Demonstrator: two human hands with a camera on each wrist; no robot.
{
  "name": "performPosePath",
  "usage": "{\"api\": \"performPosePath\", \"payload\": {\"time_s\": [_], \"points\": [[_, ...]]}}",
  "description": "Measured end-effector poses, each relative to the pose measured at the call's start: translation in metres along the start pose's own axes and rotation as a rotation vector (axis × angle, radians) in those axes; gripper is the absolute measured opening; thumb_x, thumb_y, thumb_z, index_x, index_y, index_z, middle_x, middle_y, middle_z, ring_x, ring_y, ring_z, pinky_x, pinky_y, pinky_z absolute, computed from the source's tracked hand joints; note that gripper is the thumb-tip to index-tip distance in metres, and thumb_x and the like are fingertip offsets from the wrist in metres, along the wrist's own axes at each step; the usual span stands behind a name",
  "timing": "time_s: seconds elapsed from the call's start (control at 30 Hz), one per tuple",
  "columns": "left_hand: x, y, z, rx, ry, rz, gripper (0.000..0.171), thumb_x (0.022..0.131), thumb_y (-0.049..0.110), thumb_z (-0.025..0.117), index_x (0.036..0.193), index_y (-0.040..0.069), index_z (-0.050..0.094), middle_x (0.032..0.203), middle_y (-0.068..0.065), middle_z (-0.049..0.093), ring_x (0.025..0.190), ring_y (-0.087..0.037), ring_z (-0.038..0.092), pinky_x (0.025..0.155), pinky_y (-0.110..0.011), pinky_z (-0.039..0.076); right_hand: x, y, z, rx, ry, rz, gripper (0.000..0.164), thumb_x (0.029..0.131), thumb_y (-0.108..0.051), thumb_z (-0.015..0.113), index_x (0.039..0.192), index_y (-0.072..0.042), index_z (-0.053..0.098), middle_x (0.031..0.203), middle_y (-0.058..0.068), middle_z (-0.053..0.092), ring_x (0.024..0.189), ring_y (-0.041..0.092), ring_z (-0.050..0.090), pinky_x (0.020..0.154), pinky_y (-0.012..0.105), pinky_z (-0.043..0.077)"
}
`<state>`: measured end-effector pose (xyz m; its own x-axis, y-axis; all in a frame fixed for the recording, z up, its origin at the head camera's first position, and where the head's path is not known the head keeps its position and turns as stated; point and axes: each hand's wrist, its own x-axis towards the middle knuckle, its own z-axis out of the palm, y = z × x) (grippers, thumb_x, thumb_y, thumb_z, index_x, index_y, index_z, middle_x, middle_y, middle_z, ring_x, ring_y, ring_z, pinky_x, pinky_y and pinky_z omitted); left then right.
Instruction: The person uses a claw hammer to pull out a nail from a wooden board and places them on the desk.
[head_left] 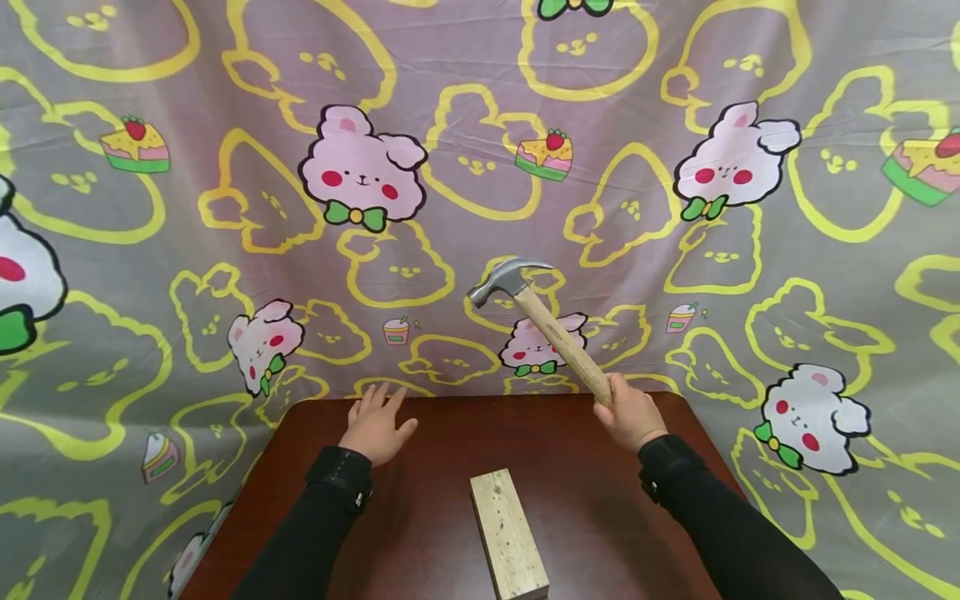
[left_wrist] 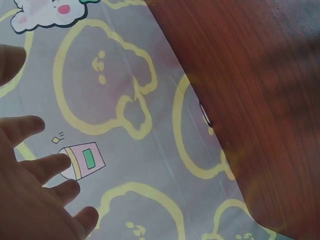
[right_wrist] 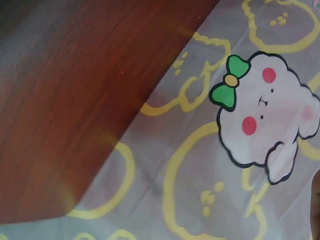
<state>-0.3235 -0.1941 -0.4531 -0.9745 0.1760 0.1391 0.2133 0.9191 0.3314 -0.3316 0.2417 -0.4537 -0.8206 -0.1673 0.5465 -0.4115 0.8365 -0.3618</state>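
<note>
In the head view my right hand [head_left: 632, 414] grips a claw hammer [head_left: 558, 335] near the end of its wooden handle. The hammer's metal head points up and to the left, raised above the far part of the table. My left hand [head_left: 375, 423] is held over the table's left side, fingers spread and holding nothing; the left wrist view shows the same spread fingers [left_wrist: 47, 167]. Between the two arms a pale wooden block [head_left: 508, 533] lies lengthwise on the table, nearer to me than either hand. Only a sliver of the right hand [right_wrist: 316, 207] shows in the right wrist view.
The dark red-brown table [head_left: 592, 533] has rounded far corners. A grey curtain [head_left: 465, 192] printed with yellow outlines and white rabbit faces hangs behind it and along both sides, close to the table's edges.
</note>
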Motion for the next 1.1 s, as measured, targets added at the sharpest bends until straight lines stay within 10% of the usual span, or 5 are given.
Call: {"api": "performPosePath", "payload": {"time_s": [0.57,1.1], "points": [[-0.014,0.009,-0.018,-0.381,0.010,0.071,0.096,0.089,0.063,0.055,0.158,0.020,0.004,0.159,-0.017,0.014,0.143,-0.041,0.016,0.109,-0.066,0.014,-0.007,-0.020,0.005,-0.145,0.019,-0.379,0.043,0.071,-0.011,0.079,0.104,-0.005,0.052,0.074,0.004,0.060,0.055,0.022,0.060,0.049,0.039,0.051],[-0.012,0.017,-0.027,-0.591,0.117,0.217,0.098,0.090,0.054,0.061,0.156,0.030,-0.007,0.160,-0.013,0.014,0.141,-0.038,0.026,0.105,-0.059,0.031,-0.013,-0.039,0.012,-0.199,-0.120,-0.433,0.041,0.071,-0.015,0.084,0.098,-0.009,0.054,0.073,-0.003,0.057,0.056,0.013,0.054,0.051,0.031,0.049]]}}
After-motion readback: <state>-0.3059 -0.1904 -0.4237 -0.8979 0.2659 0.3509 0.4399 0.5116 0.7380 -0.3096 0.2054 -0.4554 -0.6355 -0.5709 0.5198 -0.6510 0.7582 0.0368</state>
